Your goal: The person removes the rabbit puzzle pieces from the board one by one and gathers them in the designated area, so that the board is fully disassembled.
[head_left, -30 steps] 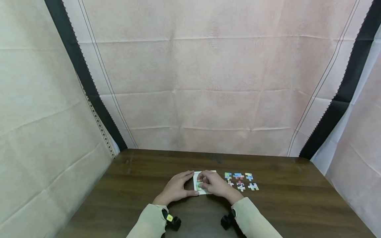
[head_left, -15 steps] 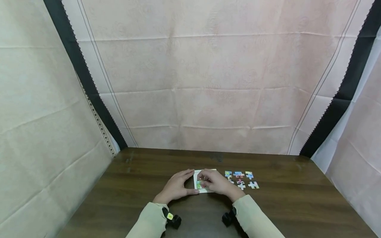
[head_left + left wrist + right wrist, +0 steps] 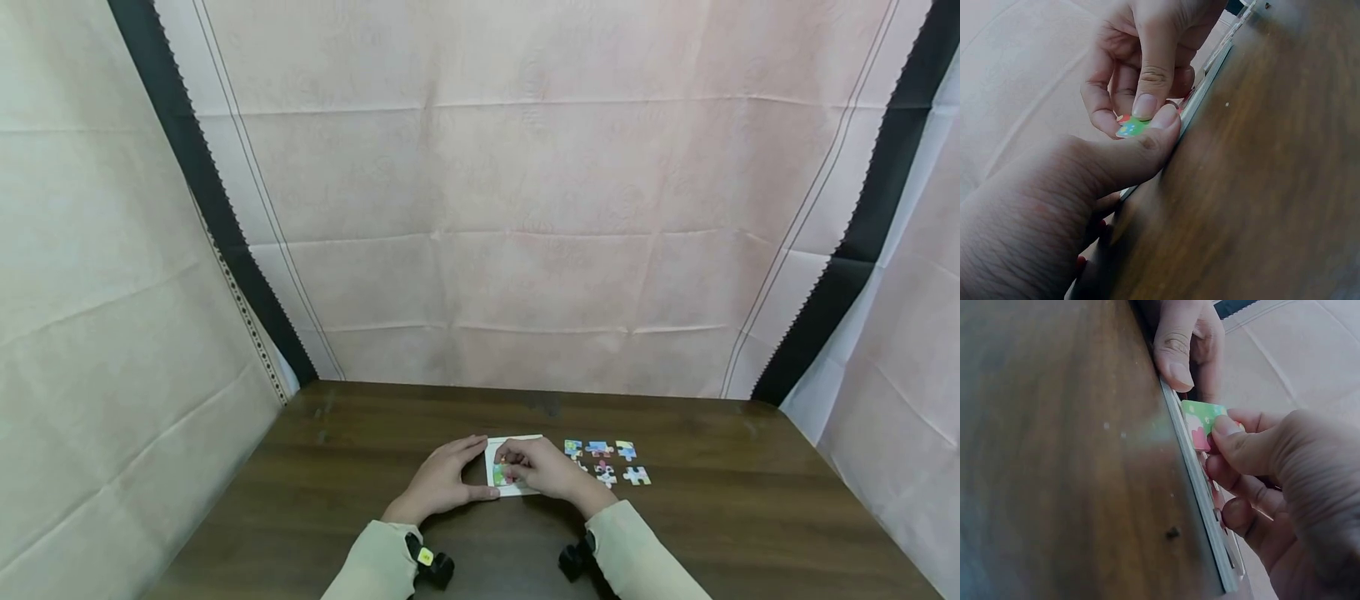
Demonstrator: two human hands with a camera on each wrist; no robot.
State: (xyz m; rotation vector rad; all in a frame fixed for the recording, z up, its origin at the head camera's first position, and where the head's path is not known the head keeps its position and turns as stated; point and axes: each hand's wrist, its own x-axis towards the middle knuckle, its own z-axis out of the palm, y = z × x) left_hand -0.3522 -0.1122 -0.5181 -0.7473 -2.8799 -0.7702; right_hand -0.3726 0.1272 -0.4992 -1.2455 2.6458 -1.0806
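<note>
A small white-rimmed puzzle tray [image 3: 516, 492] lies on the table between the hands. My left hand [image 3: 442, 479] rests along its left side, fingers extended toward the far corner and thumb on the near edge. Between thumb and fingers my right hand [image 3: 547, 471] pinches a green jigsaw piece [image 3: 1195, 419] with pink and white parts, tilted over the tray's near left area. In the left wrist view, the left thumb [image 3: 1141, 147] lies close to that piece. Most of the tray's inside is hidden by the right hand.
Several loose jigsaw pieces [image 3: 603, 473] lie in two rows right of the tray, one partly hidden by the right hand. The brown wooden table [image 3: 360, 458] extends around them. Pale cloth walls [image 3: 540, 250] stand behind and at both sides.
The head view has tilted slightly. Both hands stay in nearly the same place, with the right fingers moving only a little at the green jigsaw piece.
</note>
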